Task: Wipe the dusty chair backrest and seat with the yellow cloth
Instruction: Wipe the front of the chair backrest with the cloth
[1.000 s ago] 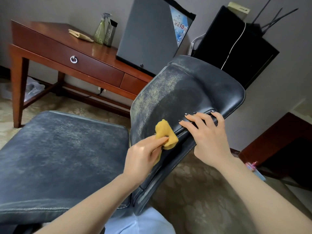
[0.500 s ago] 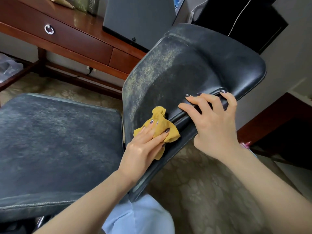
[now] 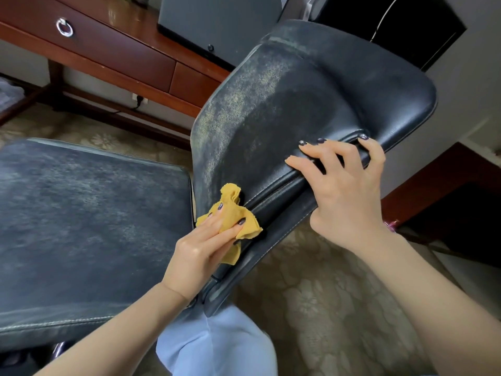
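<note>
The left hand [image 3: 200, 248] is pressing the bunched yellow cloth [image 3: 233, 217] against the lower part of the chair's backrest [image 3: 284, 104], with its fingers lying over the top of the cloth and the thumb tucked beneath, so the fabric is being pinched between them and a fold is hanging out below the palm. The right hand [image 3: 344, 185] is gripping the near edge of the backrest higher up, its fingers curling over the rim onto the front face while the thumb is sitting on the outer side. The backrest is leaning away from the camera at a slant, and pale dust is showing thickly along its left half (the patch nearer the right hand is looking darker and cleaner). The seat [image 3: 81, 213] is lying to the left of the backrest, and grey dust is covering its surface. Behind the chair a reddish wooden desk [image 3: 122, 58] is standing against the wall, with a ring pull [image 3: 64, 27] on its drawer. A patterned beige carpet [image 3: 325, 308] is lying under everything, and light blue clothing [image 3: 217, 346] is showing at the bottom edge.
</note>
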`<action>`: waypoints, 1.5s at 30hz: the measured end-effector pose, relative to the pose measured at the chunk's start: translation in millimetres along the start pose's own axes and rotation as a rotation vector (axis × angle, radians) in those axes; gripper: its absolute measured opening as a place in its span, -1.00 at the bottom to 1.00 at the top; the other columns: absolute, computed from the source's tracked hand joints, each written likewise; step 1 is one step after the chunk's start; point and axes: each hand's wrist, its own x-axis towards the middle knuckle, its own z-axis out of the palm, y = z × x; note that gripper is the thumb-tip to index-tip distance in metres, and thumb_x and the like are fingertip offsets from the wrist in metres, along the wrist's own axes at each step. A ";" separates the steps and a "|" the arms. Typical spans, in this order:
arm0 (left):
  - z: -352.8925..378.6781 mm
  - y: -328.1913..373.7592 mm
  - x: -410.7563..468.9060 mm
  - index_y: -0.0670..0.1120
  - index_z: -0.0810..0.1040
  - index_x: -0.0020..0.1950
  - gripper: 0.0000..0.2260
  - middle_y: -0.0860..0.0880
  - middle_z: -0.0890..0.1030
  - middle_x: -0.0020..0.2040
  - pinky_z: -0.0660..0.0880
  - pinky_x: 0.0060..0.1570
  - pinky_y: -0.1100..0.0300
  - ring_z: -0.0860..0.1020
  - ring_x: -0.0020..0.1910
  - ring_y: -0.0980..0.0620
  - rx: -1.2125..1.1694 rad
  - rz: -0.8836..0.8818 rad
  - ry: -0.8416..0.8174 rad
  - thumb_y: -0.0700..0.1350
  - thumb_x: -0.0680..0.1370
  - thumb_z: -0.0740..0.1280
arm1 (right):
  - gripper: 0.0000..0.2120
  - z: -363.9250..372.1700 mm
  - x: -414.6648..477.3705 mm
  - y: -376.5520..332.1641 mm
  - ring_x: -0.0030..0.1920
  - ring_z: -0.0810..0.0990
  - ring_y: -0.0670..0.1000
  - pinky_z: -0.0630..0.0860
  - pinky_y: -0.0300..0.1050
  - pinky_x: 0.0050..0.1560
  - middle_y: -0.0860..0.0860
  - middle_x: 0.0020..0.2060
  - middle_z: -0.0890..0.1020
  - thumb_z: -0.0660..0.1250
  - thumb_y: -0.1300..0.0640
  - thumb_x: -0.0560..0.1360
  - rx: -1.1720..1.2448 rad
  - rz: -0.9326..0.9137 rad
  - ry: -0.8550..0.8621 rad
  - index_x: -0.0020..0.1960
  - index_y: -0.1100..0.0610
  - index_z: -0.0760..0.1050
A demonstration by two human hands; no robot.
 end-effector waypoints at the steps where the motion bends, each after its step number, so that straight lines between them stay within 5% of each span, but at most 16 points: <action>1: -2.1 -1.0 -2.6 -0.03 0.49 0.27 -0.76 -0.09 0.52 0.28 0.37 0.32 0.18 0.45 0.29 0.10 0.000 -0.010 -0.010 -0.08 0.62 0.20 | -0.35 -0.2 0.1 0.0 0.24 0.36 0.11 0.03 0.12 0.35 0.05 0.18 0.56 0.34 0.33 0.12 0.003 -0.001 -0.005 0.21 0.05 0.53; 5: -11.2 -2.3 -15.5 -0.02 0.52 0.26 -0.72 -0.08 0.61 0.16 0.41 0.20 0.36 0.52 0.13 0.15 0.020 -0.074 -0.047 0.00 0.66 0.09 | -0.35 -0.9 -0.1 -0.7 0.24 0.35 0.10 0.02 0.13 0.36 0.04 0.18 0.56 0.33 0.33 0.12 -0.001 0.003 -0.009 0.21 0.05 0.53; 9: -15.5 -1.3 -25.6 -0.09 0.63 0.17 -0.71 -0.03 0.59 -0.06 0.24 0.05 0.63 0.34 -0.05 0.17 0.098 -0.142 -0.089 -0.27 0.51 0.28 | -0.34 -3.1 0.0 -1.3 0.24 0.34 0.10 -0.01 0.13 0.38 0.04 0.18 0.55 0.37 0.33 0.11 0.007 0.012 -0.026 0.21 0.05 0.53; 12: -19.0 -7.0 -33.7 0.05 0.51 0.17 -0.62 0.15 0.47 -0.08 0.30 -0.06 0.52 0.16 -0.13 0.13 0.086 -0.233 -0.225 -0.37 0.52 0.21 | -0.32 -4.9 0.6 -1.8 0.24 0.34 0.10 0.00 0.13 0.37 0.05 0.18 0.56 0.41 0.33 0.09 0.016 0.019 -0.043 0.21 0.05 0.53; 13: -21.7 -9.2 -36.3 0.11 0.42 0.15 -0.64 0.17 0.46 -0.08 0.34 -0.08 0.44 0.25 -0.17 0.41 0.104 -0.242 -0.265 -0.34 0.55 0.17 | -0.32 -5.6 0.7 -2.0 0.24 0.34 0.10 0.01 0.14 0.37 0.05 0.18 0.56 0.43 0.33 0.09 0.020 0.024 -0.051 0.21 0.05 0.53; 14: -25.9 -7.8 -37.0 0.12 0.38 0.12 -0.65 0.13 0.47 -0.11 0.36 -0.16 0.17 0.30 -0.25 0.08 0.124 -0.249 -0.279 -0.34 0.56 0.17 | -0.31 -6.1 0.5 -2.2 0.24 0.34 0.11 0.01 0.14 0.37 0.05 0.18 0.55 0.44 0.33 0.09 0.022 0.027 -0.060 0.21 0.05 0.53; 15: -31.7 -4.0 -36.7 0.10 0.39 0.10 -0.67 0.09 0.50 -0.16 0.07 -0.11 0.49 0.16 -0.18 0.11 0.141 -0.244 -0.263 -0.34 0.53 0.21 | -0.31 -6.7 0.3 -2.5 0.24 0.35 0.11 0.01 0.14 0.37 0.05 0.18 0.55 0.45 0.32 0.09 0.024 0.030 -0.069 0.22 0.05 0.53; 16: -39.0 2.7 -34.1 0.06 0.42 0.07 -0.70 0.07 0.51 -0.19 0.25 -0.18 0.58 0.14 -0.19 0.15 0.152 -0.221 -0.238 -0.31 0.49 0.25 | -0.30 -7.1 0.1 -2.7 0.24 0.36 0.11 0.01 0.14 0.37 0.05 0.19 0.55 0.47 0.32 0.08 0.028 0.032 -0.079 0.22 0.05 0.52; 20: -52.3 17.6 -21.7 0.06 0.41 0.04 -0.87 0.15 0.44 -0.09 0.26 0.02 0.46 0.31 -0.23 0.13 0.036 -0.150 -0.152 -0.11 0.57 0.12 | -0.29 -7.6 -0.1 -3.7 0.24 0.39 0.13 0.02 0.15 0.37 0.06 0.20 0.55 0.49 0.31 0.08 0.044 0.036 -0.097 0.22 0.05 0.52; 22: -48.4 19.5 -6.0 0.08 0.49 0.14 -0.81 0.13 0.58 0.07 0.35 0.25 0.32 0.51 -0.03 0.22 0.052 -0.086 -0.105 -0.08 0.60 0.16 | -0.30 -7.2 -0.4 -3.3 0.25 0.38 0.12 0.01 0.15 0.38 0.05 0.20 0.54 0.47 0.31 0.09 0.047 0.032 -0.092 0.23 0.05 0.52; 25: -33.3 30.1 27.8 -0.02 0.55 0.20 -0.78 0.05 0.53 0.24 0.43 0.26 0.16 0.45 0.32 -0.01 0.104 0.072 -0.038 -0.12 0.58 0.23 | -0.32 -6.7 -1.2 -1.8 0.25 0.36 0.11 0.01 0.15 0.38 0.04 0.20 0.54 0.44 0.30 0.11 0.049 0.027 -0.077 0.23 0.04 0.51; 33: 0.1 36.5 52.8 -0.12 0.66 0.09 -0.75 -0.05 0.46 0.32 0.29 0.40 0.06 0.31 0.41 -0.06 0.155 0.287 -0.175 -0.11 0.60 0.21 | -0.34 -2.5 -0.9 0.7 0.25 0.34 0.11 0.02 0.16 0.37 0.06 0.20 0.54 0.43 0.27 0.12 0.052 0.005 -0.050 0.23 0.05 0.51; 45: 6.9 7.3 35.8 -0.14 0.62 0.09 -0.82 -0.07 0.47 0.27 0.24 0.43 0.09 0.28 0.45 0.02 0.146 0.370 -0.114 -0.18 0.59 0.25 | -0.43 1.5 -1.1 -0.2 0.25 0.33 0.11 0.01 0.13 0.36 0.07 0.19 0.56 0.20 0.27 0.23 0.045 0.002 -0.006 0.23 0.05 0.52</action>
